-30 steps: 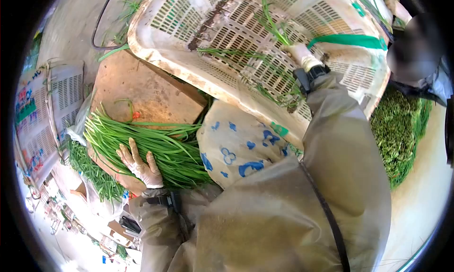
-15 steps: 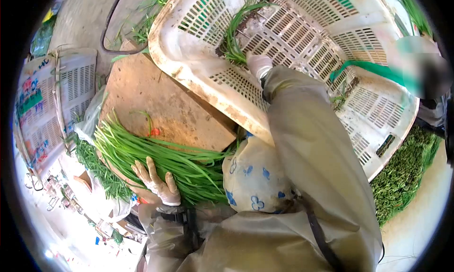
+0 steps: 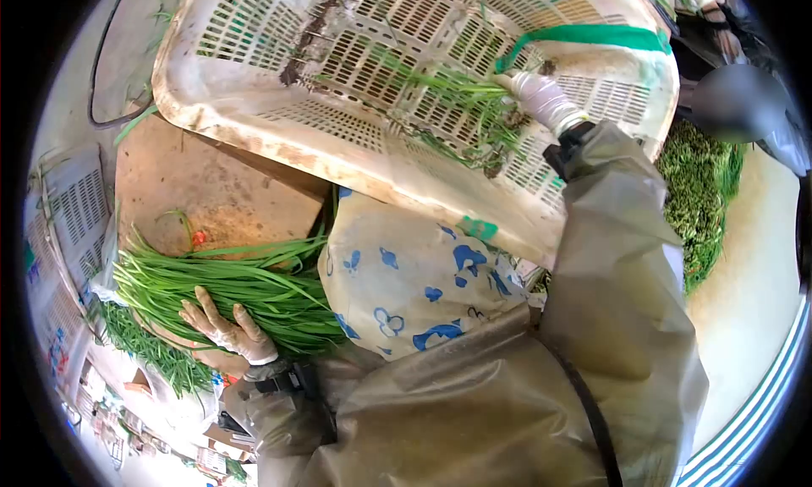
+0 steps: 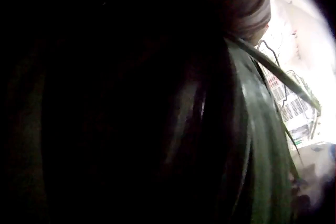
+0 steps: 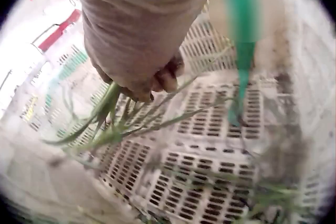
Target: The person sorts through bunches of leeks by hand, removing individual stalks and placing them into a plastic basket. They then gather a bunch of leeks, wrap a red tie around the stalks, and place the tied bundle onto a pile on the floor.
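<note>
My gloved left hand (image 3: 228, 326) rests with spread fingers on a thick bunch of long, flat green leaves, which look like garlic chives (image 3: 254, 280). The bunch lies across the near part of a brown board (image 3: 211, 182). Inside a large white slatted basket (image 3: 203, 119), my gloved right hand (image 3: 541, 98) grips a small clump of thin green stems (image 5: 107, 106). Its fingers curl round the clump in the right wrist view, and the leaf ends stick out below. The left wrist view is mostly dark, with a few broad leaves (image 4: 260, 129) along its right side.
A blue-patterned cover (image 3: 406, 275) lies between the bunch and my body. More cut greens (image 3: 152, 343) hang beside the board at left, near a crate (image 3: 76, 199). A dense green stack (image 3: 698, 199) stands right of the basket. Another person's hand (image 3: 727, 43) shows at upper right.
The right hand swept left through the basket with a clump of greens, then came back to the right side. My left hand stays on the bunch while the head view shifts.
</note>
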A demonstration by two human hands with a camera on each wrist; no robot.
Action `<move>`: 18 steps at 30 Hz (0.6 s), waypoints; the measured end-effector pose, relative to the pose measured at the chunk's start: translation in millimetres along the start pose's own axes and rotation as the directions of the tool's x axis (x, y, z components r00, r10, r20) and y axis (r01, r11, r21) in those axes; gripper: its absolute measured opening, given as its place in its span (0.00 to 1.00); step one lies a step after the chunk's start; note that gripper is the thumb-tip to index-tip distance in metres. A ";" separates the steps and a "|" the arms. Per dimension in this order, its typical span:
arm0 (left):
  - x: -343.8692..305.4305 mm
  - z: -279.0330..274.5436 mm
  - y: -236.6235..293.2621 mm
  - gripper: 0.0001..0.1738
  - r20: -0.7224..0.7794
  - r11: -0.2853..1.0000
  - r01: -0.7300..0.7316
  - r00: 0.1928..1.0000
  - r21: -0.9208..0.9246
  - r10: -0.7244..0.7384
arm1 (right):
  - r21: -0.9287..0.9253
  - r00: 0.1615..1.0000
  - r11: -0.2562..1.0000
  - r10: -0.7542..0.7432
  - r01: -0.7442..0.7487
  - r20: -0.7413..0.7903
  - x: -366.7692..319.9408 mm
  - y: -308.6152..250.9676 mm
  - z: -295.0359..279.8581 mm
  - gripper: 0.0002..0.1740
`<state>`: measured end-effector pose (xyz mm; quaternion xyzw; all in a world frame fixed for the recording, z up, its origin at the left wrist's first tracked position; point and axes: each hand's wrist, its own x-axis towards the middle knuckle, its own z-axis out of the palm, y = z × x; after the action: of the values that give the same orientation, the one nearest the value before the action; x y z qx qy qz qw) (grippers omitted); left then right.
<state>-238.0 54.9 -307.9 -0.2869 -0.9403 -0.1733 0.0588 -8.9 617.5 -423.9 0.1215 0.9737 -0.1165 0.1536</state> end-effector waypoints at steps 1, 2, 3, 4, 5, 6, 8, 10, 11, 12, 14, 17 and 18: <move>0.0 -0.3 -0.1 0.31 -0.003 1.000 -0.007 1.000 0.008 0.007 | 0.001 1.000 1.000 0.005 -0.005 0.003 -9.7 -3.0 1.0 0.16; -0.2 -1.4 -0.2 0.32 0.007 1.000 0.005 1.000 0.016 -0.005 | 0.167 0.972 0.961 0.230 -0.218 -0.052 -15.8 -5.9 4.3 0.16; -1.0 -1.7 -1.9 0.32 0.007 1.000 0.005 1.000 0.021 -0.005 | 0.337 0.893 0.852 0.445 -0.400 -0.067 -19.0 -8.5 9.1 0.16; -1.7 -1.3 -4.0 0.33 0.002 1.000 0.005 1.000 0.027 -0.005 | 0.411 0.805 0.734 0.593 -0.541 0.000 -23.8 -3.3 18.3 0.18; -2.1 -0.9 -4.6 0.34 -0.001 1.000 0.005 1.000 0.029 -0.005 | 0.411 0.805 0.733 0.593 -0.541 0.003 -27.5 3.2 36.7 0.18; -1.6 -1.1 -3.6 0.34 -0.006 1.000 -0.008 1.000 0.019 0.008 | 0.452 0.777 0.650 0.601 -0.611 0.188 -31.1 11.3 61.5 0.19; -1.9 -1.5 -0.8 0.33 -0.016 1.000 -0.004 1.000 0.019 0.004 | 0.380 0.732 0.631 0.517 -0.676 0.443 -35.5 5.6 86.1 0.21; -0.9 -0.2 -0.3 0.32 -0.017 1.000 0.009 1.000 0.023 -0.008 | 0.193 0.784 0.891 0.238 -0.412 0.574 -41.1 5.4 142.7 0.26; -1.2 0.1 -0.9 0.32 -0.012 0.999 0.012 1.000 0.030 -0.012 | 0.115 0.769 0.987 0.010 -0.109 0.639 -43.8 17.3 185.8 0.30; -1.4 0.6 -2.1 0.32 -0.011 1.000 0.007 1.000 0.028 -0.006 | 0.142 0.718 0.893 0.240 -0.428 0.653 -33.8 -9.7 170.0 0.32; -0.6 1.7 -2.0 0.32 -0.009 0.999 0.004 1.000 0.037 -0.004 | 0.130 0.613 0.705 0.493 -0.697 0.617 -13.8 -47.2 163.1 0.35; 0.6 0.5 3.0 0.32 0.010 0.999 0.026 1.000 0.029 -0.027 | 0.091 0.589 0.686 0.540 -0.722 0.601 0.9 -54.5 180.1 0.31; 0.6 1.0 2.7 0.33 0.009 0.999 0.030 1.000 0.027 -0.030 | 0.089 0.588 0.686 0.541 -0.722 0.601 3.3 -52.6 182.4 0.31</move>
<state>-237.0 57.7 -307.9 -0.2728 -0.9470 -0.1603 0.0554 23.1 520.3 -583.8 0.4504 0.7476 -0.2401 0.4249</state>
